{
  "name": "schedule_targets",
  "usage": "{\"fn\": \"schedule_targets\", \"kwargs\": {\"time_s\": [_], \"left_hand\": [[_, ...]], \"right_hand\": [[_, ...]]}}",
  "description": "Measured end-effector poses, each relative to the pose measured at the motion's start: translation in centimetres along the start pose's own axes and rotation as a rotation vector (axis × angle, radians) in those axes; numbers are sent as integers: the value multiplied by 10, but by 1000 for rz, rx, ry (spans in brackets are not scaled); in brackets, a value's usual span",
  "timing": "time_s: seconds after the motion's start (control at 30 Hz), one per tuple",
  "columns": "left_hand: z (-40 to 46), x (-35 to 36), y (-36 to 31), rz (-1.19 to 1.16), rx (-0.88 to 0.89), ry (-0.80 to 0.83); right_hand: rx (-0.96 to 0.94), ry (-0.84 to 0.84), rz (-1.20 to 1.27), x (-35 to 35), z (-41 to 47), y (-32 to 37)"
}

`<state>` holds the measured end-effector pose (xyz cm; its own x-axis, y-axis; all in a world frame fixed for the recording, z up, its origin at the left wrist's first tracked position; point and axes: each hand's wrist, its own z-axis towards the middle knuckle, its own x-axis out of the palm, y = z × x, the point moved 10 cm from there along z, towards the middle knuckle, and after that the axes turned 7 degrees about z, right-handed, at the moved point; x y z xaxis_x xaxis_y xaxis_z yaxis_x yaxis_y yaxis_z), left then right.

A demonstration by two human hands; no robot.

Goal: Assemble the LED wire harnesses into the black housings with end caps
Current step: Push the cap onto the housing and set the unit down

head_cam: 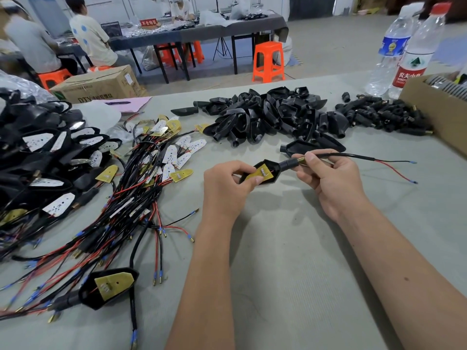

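1. the left hand (228, 186) pinched a black housing (267, 174) between thumb and curled fingers, holding it just above the table (290, 261), open side up, with the yellow led board (260, 174) lying in its cavity.
2. the right hand (328, 179) gripped the black sleeved cable (336, 155) where it left the end cap (290, 164), fingers curled round it beside the brass collar (301, 159); the cap sat against the housing's neck (whether fully seated could not be told).
3. past the right hand the cable split into a red and a black lead (394, 166) with blue-tipped ends, trailing free over the table.
4. to do this step well, i judged the left hand should keep the housing steady and the board flat while the right draws the cable straight along the neck's axis, so the slack comes through and the cap seats squarely; pulling at an angle could strain the thin red wires at the board or tip it out of its seat.
5. just beyond the hands lay one loose housing (313, 147), and behind it the heap of empty housings (265, 117) with a pile of end caps (379, 117) to its right.
6. to the left lay a tangle of led harnesses (151, 178), a stack of finished units (38, 152) at the far left, and one assembled unit (108, 286) near the table's front edge.
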<state>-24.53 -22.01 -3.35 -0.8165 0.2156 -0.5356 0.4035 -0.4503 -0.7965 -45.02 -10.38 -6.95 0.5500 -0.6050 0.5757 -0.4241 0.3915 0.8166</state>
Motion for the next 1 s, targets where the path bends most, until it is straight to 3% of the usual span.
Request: {"fn": "schedule_targets", "kwargs": {"time_s": [0.27,0.47,1.0], "left_hand": [[-2,8,-1,62,-9,100],[-4,11,6,-44,-97,165],[-6,15,11,-147,-182,218]], "right_hand": [[-37,25,-85,4,-3,3],[-93,5,-87,2,-2,10],[-184,162,-72,14,-2,18]]}}
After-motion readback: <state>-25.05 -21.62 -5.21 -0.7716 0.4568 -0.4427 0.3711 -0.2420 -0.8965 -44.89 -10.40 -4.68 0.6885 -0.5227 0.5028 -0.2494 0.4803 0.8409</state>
